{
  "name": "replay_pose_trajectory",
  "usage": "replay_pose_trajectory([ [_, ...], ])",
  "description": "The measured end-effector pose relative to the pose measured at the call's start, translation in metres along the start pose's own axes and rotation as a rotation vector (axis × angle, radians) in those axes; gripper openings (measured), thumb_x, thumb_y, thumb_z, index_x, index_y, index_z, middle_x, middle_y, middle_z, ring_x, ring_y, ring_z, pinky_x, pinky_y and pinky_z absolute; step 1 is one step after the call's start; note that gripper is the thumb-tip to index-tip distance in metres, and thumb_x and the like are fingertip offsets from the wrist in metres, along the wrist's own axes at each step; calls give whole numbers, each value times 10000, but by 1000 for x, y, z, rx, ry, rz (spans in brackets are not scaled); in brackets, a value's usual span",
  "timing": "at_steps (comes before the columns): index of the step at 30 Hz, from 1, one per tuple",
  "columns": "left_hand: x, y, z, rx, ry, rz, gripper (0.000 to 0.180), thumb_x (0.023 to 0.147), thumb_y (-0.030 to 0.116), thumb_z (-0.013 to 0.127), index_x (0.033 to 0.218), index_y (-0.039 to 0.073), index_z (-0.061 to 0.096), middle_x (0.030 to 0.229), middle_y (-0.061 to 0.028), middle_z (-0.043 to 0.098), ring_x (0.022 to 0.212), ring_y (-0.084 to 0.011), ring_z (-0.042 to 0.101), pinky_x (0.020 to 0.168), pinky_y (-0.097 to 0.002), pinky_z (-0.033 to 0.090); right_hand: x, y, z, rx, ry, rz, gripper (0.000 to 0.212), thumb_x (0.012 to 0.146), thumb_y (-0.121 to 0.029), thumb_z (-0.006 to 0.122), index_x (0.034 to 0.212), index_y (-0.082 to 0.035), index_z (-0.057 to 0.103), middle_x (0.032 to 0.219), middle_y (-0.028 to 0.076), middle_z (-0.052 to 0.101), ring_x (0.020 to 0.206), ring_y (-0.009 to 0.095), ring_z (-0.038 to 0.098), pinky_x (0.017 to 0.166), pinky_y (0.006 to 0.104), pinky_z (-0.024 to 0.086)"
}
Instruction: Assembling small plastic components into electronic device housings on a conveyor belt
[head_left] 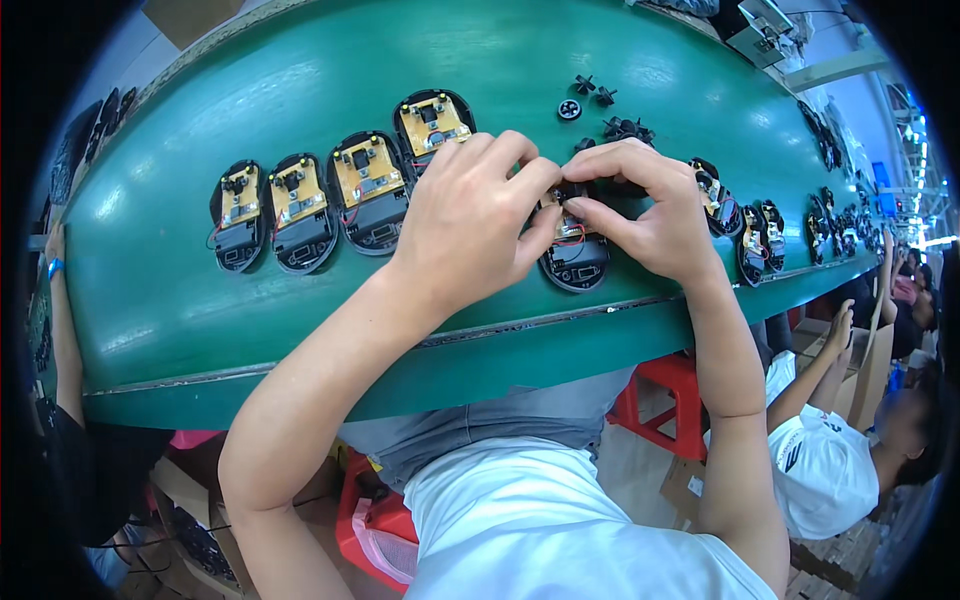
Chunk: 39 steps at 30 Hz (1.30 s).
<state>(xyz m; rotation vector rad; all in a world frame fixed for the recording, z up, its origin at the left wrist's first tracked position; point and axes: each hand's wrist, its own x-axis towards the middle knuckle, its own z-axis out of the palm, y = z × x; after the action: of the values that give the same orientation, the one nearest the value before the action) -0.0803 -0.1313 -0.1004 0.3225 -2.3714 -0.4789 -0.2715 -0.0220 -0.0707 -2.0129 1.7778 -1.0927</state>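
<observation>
An open computer mouse base [577, 268], black with a tan circuit board and red wires, lies near the table's front edge under my fingers. My left hand [478, 205] is closed at its left side, fingertips pressed on the board's edge. From the right, my right hand [645, 205] pinches at the upper end of the board, where a small dark part partly shows. The fingertips hide what that part is. Left of my hands stand similar open mouse bases, one [433, 120] partly behind my left hand and others [368, 185] in a row.
Small black scroll wheels [569, 109] lie beyond my hands, with a pile of dark parts [628, 131] nearer. More mouse bases [715, 197] continue along the green table [300, 90] to the right. A co-worker in white [825, 460] sits at right; another person's arm [66, 330] is at left.
</observation>
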Motion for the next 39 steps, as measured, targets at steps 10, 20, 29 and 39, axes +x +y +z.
replay_pose_trajectory([
  [10, -4, 1, -4, -23, -17, -20, 206, 775, 110, 772, 953, 54, 686, 974, -92, 637, 899, -291, 640, 799, -411, 507, -4, -4, 14, 432, 65, 159, 255, 802, 7, 802, 1045, 19, 725, 1078, 109, 682, 968, 180, 709, 865, 308, 605],
  [20, -6, -1, -2, -36, 28, -37, 187, 751, 63, 778, 903, 45, 671, 955, -87, 628, 884, -293, 641, 767, -408, 518, -3, -9, 16, 18, 56, 10, 207, 756, -36, 833, 947, -16, 755, 968, 103, 734, 862, 259, 714, 776, 341, 576],
  [29, -7, -5, -4, -120, 2, -35, 180, 749, 45, 771, 870, 24, 639, 940, -90, 609, 870, -292, 630, 751, -407, 505, 18, -17, -2, -145, -197, 28, 199, 817, -168, 804, 946, -20, 771, 946, 112, 715, 851, 300, 680, 776, 383, 551],
  [39, -9, -6, -5, -75, 27, 29, 167, 818, 66, 757, 977, 43, 709, 963, -94, 634, 894, -296, 644, 785, -407, 516, -9, -10, 18, -95, 90, 65, 240, 755, -159, 861, 929, -32, 752, 949, 90, 738, 880, 261, 700, 788, 360, 556],
])
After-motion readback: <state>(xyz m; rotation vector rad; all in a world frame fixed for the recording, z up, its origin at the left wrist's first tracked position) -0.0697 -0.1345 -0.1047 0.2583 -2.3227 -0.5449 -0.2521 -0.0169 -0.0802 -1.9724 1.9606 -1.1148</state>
